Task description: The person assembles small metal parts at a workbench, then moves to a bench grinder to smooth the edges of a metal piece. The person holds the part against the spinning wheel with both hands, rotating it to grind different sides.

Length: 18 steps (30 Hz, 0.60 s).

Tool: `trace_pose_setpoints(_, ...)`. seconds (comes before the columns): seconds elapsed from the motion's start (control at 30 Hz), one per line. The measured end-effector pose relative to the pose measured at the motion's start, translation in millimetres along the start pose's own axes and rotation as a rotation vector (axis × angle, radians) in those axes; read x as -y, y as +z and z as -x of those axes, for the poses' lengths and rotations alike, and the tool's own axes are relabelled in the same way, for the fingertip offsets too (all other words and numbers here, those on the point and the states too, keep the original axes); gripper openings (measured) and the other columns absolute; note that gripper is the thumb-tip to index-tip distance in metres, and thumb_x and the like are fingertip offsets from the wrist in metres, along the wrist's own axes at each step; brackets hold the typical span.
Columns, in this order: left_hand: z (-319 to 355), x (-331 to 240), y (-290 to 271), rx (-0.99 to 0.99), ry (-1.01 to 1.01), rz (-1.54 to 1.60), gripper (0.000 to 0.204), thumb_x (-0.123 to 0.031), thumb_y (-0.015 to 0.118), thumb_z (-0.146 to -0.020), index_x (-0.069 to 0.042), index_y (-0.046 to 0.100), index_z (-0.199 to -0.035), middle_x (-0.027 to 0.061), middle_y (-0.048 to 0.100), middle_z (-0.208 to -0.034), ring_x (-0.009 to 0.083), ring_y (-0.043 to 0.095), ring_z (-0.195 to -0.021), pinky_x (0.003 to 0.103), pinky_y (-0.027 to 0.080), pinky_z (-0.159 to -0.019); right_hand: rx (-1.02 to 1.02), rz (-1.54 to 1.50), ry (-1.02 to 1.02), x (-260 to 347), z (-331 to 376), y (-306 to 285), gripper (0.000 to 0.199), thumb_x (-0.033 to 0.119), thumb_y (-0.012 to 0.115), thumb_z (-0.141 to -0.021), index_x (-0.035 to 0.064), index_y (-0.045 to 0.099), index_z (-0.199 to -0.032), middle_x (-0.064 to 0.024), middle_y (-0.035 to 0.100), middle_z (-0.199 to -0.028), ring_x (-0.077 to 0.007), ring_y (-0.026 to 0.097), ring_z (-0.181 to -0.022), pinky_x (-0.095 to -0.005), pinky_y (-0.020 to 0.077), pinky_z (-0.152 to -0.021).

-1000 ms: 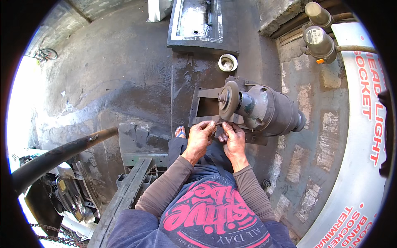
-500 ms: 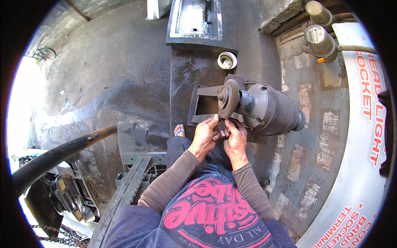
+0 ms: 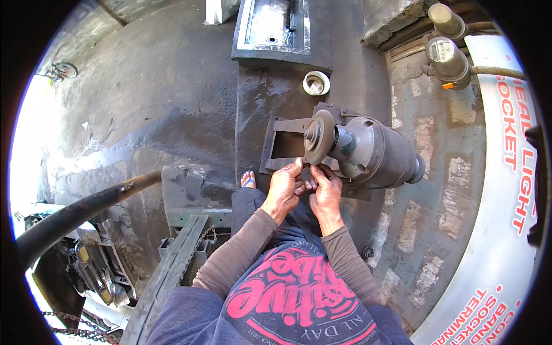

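A bench grinder with a rounded metal motor (image 3: pixel 376 150) stands on a metal frame (image 3: pixel 282 125). On its left end is a grey grinding wheel (image 3: pixel 323 137) with a nut at its centre. My left hand (image 3: pixel 283 190) and my right hand (image 3: pixel 326 192) meet just below the wheel's near edge. Both have their thumbs and fingers pinched together. Whatever they hold between them is too small and too covered by the fingers to make out. I cannot tell whether it touches the wheel.
Beyond the grinder stands a round white container (image 3: pixel 316 84), and past it a metal sink (image 3: pixel 299 54). A dark pipe (image 3: pixel 86 207) and a metal beam (image 3: pixel 172 276) lie at left. Electric meters (image 3: pixel 447 62) and a white printed sign (image 3: pixel 494 172) line the right wall.
Both hands keep almost the same place and pinch under the wheel. The view has shifted very slightly.
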<state>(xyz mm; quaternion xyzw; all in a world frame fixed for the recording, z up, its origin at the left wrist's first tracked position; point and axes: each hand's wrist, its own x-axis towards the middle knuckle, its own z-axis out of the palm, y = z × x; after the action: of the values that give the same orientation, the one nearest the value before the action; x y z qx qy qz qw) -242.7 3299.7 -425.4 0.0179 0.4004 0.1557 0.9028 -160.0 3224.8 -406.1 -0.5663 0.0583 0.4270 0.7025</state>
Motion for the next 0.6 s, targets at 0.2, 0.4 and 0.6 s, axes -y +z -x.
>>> trace_pose_setpoints(0.2, 5, 0, 12, -0.026, 0.012, 0.018, 0.023, -0.027, 0.060, -0.104, -0.011, 0.058, -0.089, -0.0039, 0.045, -0.062, 0.0077, 0.039, -0.046, 0.023, 0.030, -0.042, -0.031, -0.011, -0.012, 3, -3, -3, 0.018, 0.005, 0.068, -0.095, -0.0070, 0.067, -0.108, -0.0013, 0.057, -0.073, -0.0096, 0.048, -0.060, -0.0256, 0.0399, -0.055)
trace_pose_setpoints(0.4, 1, -1, -6, -0.012, 0.027, 0.057, 0.025, -0.030, 0.057, -0.105, -0.010, 0.058, -0.091, -0.0042, 0.040, -0.060, 0.0076, 0.032, -0.046, 0.024, 0.030, -0.041, 0.056, 0.013, 0.015, -6, -4, 2, 0.013, 0.005, 0.068, -0.095, -0.0048, 0.066, -0.103, -0.0007, 0.054, -0.072, -0.0105, 0.046, -0.060, -0.0272, 0.0399, -0.056)
trace_pose_setpoints(0.6, 1, 4, 11, -0.049, 0.004, 0.023, 0.023, -0.027, 0.059, -0.105, -0.010, 0.058, -0.089, -0.0049, 0.038, -0.061, 0.0074, 0.031, -0.046, 0.024, 0.027, -0.042, -0.028, -0.020, -0.001, 4, -2, -5, 0.023, 0.006, 0.070, -0.094, -0.0068, 0.065, -0.112, -0.0009, 0.060, -0.083, -0.0090, 0.044, -0.062, -0.0273, 0.0391, -0.058)
